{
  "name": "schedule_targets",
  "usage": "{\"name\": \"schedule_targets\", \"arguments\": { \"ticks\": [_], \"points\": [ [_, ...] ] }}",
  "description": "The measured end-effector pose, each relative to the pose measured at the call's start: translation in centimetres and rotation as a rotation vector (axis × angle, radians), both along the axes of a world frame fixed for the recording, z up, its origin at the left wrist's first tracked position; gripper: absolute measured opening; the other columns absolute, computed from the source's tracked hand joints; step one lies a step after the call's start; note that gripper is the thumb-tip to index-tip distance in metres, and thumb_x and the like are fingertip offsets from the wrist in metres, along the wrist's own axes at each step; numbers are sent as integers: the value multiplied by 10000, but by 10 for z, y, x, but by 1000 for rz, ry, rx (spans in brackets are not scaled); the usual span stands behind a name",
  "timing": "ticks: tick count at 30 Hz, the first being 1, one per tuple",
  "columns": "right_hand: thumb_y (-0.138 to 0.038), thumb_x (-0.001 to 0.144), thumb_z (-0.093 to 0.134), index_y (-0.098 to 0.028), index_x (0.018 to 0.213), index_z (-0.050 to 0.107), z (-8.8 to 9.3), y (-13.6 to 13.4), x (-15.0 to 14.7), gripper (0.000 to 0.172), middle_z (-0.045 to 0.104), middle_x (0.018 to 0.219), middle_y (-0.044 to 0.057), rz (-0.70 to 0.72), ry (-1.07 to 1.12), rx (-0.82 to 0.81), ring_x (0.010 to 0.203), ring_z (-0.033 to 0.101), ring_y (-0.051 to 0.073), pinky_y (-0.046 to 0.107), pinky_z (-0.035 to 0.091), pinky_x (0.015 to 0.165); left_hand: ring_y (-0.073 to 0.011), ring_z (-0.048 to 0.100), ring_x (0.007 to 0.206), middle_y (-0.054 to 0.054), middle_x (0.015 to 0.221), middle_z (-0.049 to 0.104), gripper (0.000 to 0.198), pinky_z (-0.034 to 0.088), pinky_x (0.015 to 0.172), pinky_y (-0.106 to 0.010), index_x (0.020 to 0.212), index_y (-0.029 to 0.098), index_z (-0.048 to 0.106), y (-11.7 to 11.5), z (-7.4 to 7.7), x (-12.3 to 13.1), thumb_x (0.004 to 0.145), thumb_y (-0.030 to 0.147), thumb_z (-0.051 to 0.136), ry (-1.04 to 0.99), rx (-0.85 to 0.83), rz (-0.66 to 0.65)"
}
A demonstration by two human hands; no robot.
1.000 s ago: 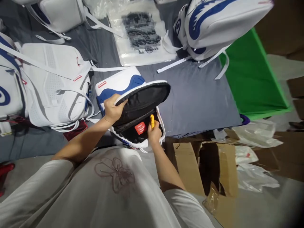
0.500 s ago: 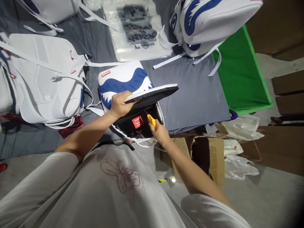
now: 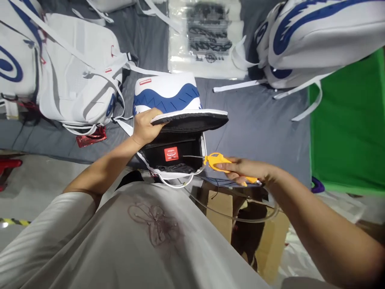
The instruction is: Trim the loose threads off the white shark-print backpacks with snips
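Observation:
A white backpack (image 3: 168, 94) with a blue zigzag pattern lies in front of me, its top flap (image 3: 192, 120) lifted. My left hand (image 3: 146, 127) is closed on the flap's left edge. Inside the black lining a red label (image 3: 171, 154) shows. My right hand (image 3: 245, 168) grips a yellow air blow gun (image 3: 217, 160) just right of the opening. Its thin metal nozzle points left over the rim into the bag. From its rear a clear hose (image 3: 240, 219) loops down and back left. A white carry handle (image 3: 177, 184) hangs at the bag's near side.
Other white backpacks (image 3: 81, 72) lie at the left, and one (image 3: 315, 44) is at the upper right. Clear plastic bags (image 3: 207, 64) are stacked at the back of the grey-covered table (image 3: 258, 120). A green bin (image 3: 345, 136) and cardboard boxes (image 3: 219, 208) stand at the right.
My right hand has drawn the blow gun out to the right, from inside the bag to beside its rim. The left hand still holds the flap. My view has shifted.

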State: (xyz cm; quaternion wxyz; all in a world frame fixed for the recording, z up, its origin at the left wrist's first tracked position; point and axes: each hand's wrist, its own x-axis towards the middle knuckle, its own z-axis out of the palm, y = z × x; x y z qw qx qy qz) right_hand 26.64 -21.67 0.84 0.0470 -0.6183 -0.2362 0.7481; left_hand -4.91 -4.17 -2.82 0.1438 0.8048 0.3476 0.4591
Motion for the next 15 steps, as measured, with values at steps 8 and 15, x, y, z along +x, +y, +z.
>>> {"name": "schedule_targets", "arguments": {
  "ticks": [8, 15],
  "points": [
    [-635, 552, 872, -216, 922, 468, -52, 0, 26, 690, 238, 475, -159, -199, 152, 130, 385, 157, 19, 143, 159, 366, -152, 637, 674, -24, 708, 682, 238, 495, 672, -265, 752, 188, 658, -49, -2, -11, 848, 396, 593, 79, -74, 196],
    [-570, 664, 829, -190, 965, 602, -111, -94, 76, 535, 624, 620, -4, -422, 288, 220, 520, 593, 152, 293, 551, 584, -345, 315, 1460, -67, 1561, 391, 651, 266, 1198, -538, 1404, 306, 517, -134, -41, -109, 796, 510, 626, 282, -698, 191]
  ]
}}
